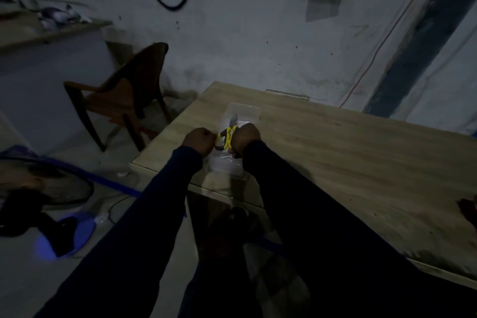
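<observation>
1. Yellow-handled tool (227,137), pliers or cutters by its look, sits at the tabletop's (335,162) corner nearest the person. Its metal nose is pushed into a clear plastic pouch (245,111).
2. The right hand (245,137) is wrapped round the yellow handles. The left hand (198,142) is balled up right against the handle ends. It is too dark to tell whether it pinches the pouch film, the tool, or nothing.
3. The tool is probably stiff and fairly heavy for its size. Its coated handles look like the surest place to hold it, while the smooth steel nose could slip or pierce the film.
4. The pouch looks thin, limp and slippery, so it likely crumples under any pull and is best taken by its open edge. It lies flat on the tabletop at that same corner, and nothing but the tool's nose can be made out inside.
5. Beyond the tabletop's left edge stand a brown plastic chair (129,93) and a floor fan (38,188).
</observation>
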{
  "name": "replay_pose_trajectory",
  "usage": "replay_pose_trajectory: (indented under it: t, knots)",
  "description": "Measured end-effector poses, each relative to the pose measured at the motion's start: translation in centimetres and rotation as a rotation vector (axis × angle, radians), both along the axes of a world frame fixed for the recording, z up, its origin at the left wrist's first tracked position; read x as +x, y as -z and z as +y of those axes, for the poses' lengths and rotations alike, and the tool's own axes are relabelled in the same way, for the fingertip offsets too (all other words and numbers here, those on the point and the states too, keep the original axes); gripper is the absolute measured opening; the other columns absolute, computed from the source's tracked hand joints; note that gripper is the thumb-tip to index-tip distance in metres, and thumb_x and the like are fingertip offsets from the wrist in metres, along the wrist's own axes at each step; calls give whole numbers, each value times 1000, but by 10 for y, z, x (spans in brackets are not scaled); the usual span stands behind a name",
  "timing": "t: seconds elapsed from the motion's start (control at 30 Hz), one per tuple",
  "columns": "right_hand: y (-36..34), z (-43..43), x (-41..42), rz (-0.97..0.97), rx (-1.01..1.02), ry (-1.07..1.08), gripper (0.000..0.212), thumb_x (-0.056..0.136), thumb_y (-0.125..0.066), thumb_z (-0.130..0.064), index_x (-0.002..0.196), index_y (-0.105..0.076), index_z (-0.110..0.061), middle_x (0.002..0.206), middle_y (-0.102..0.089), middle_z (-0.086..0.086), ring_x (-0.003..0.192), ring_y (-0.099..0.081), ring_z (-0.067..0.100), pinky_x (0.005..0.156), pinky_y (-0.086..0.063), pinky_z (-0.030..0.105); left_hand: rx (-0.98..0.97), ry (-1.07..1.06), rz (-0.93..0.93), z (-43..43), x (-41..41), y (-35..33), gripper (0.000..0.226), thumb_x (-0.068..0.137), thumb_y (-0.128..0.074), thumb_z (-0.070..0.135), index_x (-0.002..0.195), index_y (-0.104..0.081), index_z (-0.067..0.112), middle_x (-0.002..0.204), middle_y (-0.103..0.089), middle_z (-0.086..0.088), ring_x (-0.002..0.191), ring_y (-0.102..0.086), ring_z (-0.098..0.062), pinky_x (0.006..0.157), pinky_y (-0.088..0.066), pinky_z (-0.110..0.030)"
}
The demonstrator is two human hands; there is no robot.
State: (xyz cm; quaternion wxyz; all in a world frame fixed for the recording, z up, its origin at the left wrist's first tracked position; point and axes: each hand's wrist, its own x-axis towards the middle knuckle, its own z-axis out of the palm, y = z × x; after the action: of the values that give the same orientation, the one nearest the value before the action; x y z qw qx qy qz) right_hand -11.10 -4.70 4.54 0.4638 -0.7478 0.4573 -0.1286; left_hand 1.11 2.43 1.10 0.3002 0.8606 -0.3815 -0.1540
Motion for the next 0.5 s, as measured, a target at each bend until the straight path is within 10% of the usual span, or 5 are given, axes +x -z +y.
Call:
replay_pose_trajectory:
  t: [0.5]
  knots:
    - [39,-2,-1,392,-491,-108,39,96,-45,-11,129,-55,8,141,-47,30,131,-45,42,107,-41,45,-59,92,-42,-7,-36,16,37,102,-47,22,92,-70,-4,100,-69,-27,97,-64,-38,71,-35,-29]
